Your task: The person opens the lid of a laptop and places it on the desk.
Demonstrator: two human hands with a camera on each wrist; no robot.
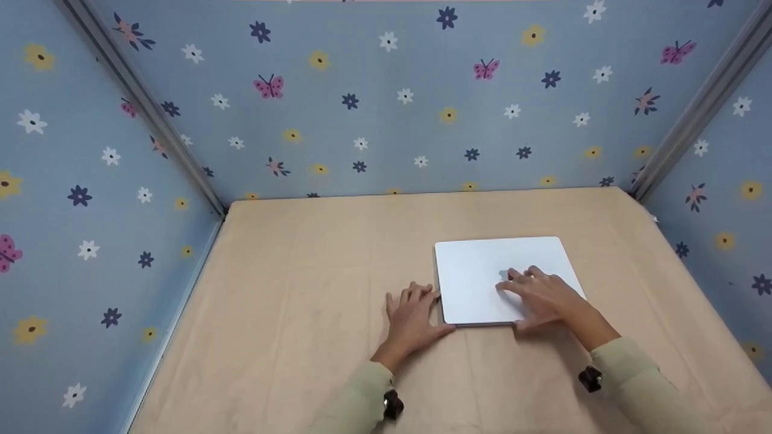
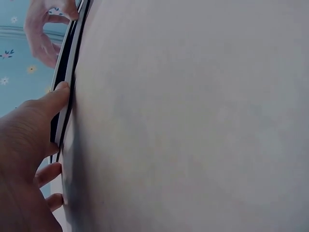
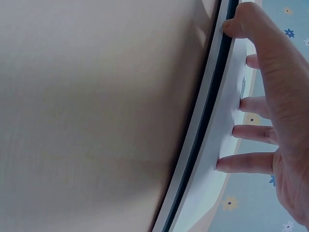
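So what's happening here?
A person is handling what looks like a white laptop on the tan table. The left hand touches its near left corner; the right hand rests its fingers on top, thumb at the front edge. A dark gap shows along that edge; whether it is fully shut is unclear.

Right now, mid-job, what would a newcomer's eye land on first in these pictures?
Probably the white laptop, bright against the beige table and right of centre in the head view. Next, the two hands on it: the left hand at its near left corner, the right hand with fingers on the lid and thumb at the near edge. Behind, the blue wall is dotted with flowers and butterflies.
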